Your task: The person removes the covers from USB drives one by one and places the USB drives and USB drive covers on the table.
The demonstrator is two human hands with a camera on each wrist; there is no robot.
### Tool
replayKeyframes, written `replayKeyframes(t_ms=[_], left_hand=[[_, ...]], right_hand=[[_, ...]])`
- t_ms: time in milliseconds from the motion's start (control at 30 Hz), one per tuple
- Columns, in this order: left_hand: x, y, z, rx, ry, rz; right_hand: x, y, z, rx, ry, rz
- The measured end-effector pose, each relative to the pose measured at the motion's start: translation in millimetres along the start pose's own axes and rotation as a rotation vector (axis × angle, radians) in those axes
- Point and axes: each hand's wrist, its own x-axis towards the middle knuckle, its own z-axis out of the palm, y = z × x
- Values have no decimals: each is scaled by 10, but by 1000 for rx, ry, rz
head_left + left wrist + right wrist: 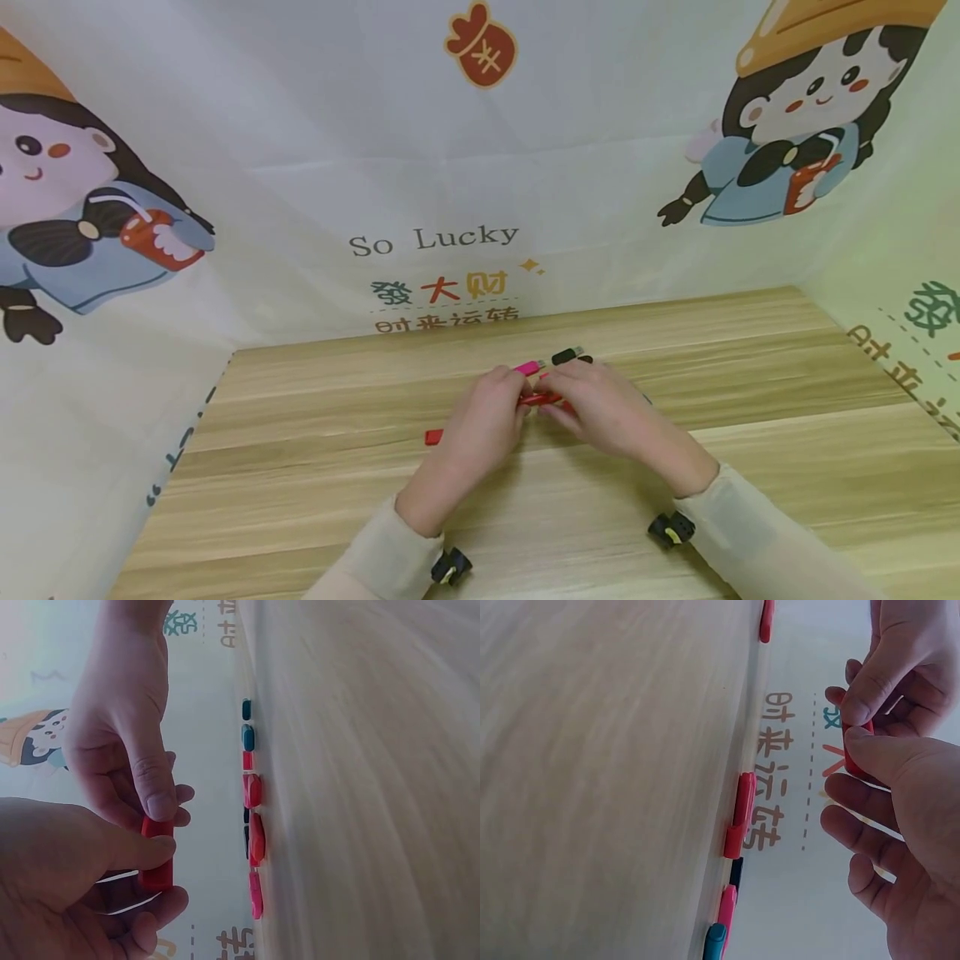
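Both hands meet over the wooden table around a red USB flash drive [157, 876]. In the left wrist view, the thumb and fingers of my left hand [483, 421] pinch one end of it. My right hand [607, 408] pinches the other end between thumb and fingers. The drive is held above the tabletop, and no metal plug shows on it. Just behind the hands lie a pink flash drive [529, 367] and a black flash drive [567, 356], their metal plugs showing. A red piece [433, 437] lies left of my left hand, partly hidden by it.
Teal pieces [248, 737] and several red and pink ones [744, 799] lie in a row on the table [300, 475], mostly hidden by the hands in the head view. A printed cloth [360, 192] stands around the table at the back and sides.
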Motion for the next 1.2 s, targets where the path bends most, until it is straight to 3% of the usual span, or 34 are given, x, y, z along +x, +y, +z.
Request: replayKeyframes(t_ms=[300,867,1200], left_hand=[[-23,2,44,-24,18,35],[-60,12,70,10,13,29],[-48,16,59,5,15,56]], right_hand=[[-3,-19,-1,2,3,6],[-8,-51,11,18,4,-11],[-17,-42,-10,-7,0,-18]])
